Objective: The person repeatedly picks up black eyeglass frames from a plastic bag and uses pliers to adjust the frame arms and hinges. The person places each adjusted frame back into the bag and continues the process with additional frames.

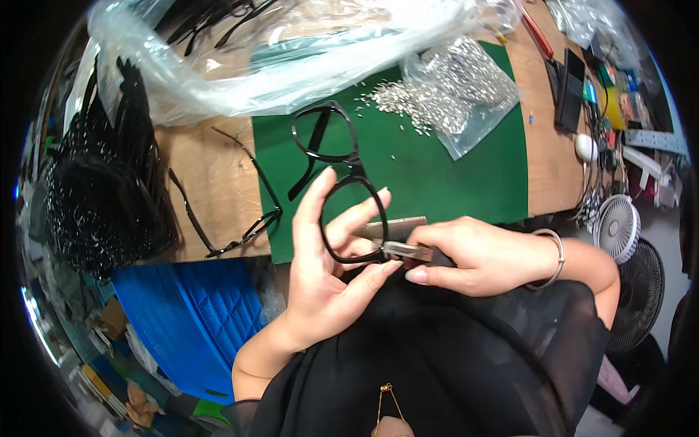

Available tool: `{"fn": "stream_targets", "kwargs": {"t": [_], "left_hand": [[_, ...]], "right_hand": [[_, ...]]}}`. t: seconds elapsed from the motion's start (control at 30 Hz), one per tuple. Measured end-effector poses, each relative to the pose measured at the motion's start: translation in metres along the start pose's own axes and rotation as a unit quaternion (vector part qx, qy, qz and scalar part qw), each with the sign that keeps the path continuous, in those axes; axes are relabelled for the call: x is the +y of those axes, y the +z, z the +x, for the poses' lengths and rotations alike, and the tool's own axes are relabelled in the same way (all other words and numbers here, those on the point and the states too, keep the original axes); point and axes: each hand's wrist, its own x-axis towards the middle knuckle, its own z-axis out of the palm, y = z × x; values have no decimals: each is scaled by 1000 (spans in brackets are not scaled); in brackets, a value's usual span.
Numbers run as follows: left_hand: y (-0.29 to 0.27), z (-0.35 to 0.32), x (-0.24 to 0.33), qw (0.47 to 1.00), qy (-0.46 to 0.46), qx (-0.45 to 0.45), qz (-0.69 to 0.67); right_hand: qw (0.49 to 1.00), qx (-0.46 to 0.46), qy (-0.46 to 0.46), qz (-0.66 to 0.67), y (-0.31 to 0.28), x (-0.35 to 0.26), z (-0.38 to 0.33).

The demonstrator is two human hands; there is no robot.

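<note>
Frame (338,171) in left hand (328,269) fingers.

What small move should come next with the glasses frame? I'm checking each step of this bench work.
Probably press the metal tool in at the frame's corner. The left hand grips the black glasses frame by its lower lens rim, and the right hand has the tool tip right at that corner, above the green mat.

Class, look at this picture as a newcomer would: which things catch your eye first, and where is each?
At centre, the left hand holds a black glasses frame while the right hand presses a small metal tool to its lower rim. Behind lies a green mat strewn with tiny silver parts, under a big clear plastic bag.
</note>
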Motion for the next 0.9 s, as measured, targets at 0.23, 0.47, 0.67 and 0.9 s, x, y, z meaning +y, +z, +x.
{"fn": "stream_targets", "kwargs": {"t": [0.23,0.47,0.67,0.9], "left_hand": [[-6,2,-3,994,9,-62,95],[-6,7,-8,992,-15,-60,107],[-9,11,-8,998,-25,-17,62],[-32,-33,-18,992,71,-60,-84]], "right_hand": [[993,14,25,-119,-2,1,5],[989,18,54,-133,-2,8,6],[992,68,29,-103,-19,25,7],[923,355,-41,-142,-6,76,38]]}}
